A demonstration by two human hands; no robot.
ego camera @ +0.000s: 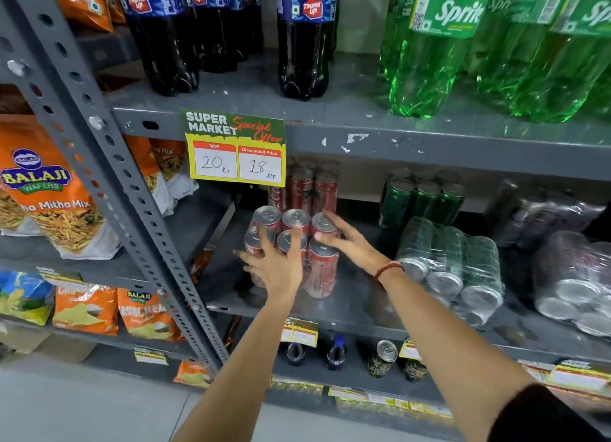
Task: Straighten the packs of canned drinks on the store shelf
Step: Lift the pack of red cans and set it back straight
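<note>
One red pack (pixel 292 246) stands upright mid-shelf (pixel 357 309) under our left hand (pixel 277 266) and right hand (pixel 347 243), fingers spread on it, while we judge the toppled green pack (pixel 453 266) and clear pack (pixel 575 283) remain.

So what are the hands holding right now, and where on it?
The front pack of red cans: left hand spread over its front-left cans, right hand on its top right. Neither clearly closed around it.

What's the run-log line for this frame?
stage: straightening | left hand: flat on front of shrink-wrapped pack of red cans | right hand: on pack's right top | green can pack: lying on side | grey metal shelf
</note>
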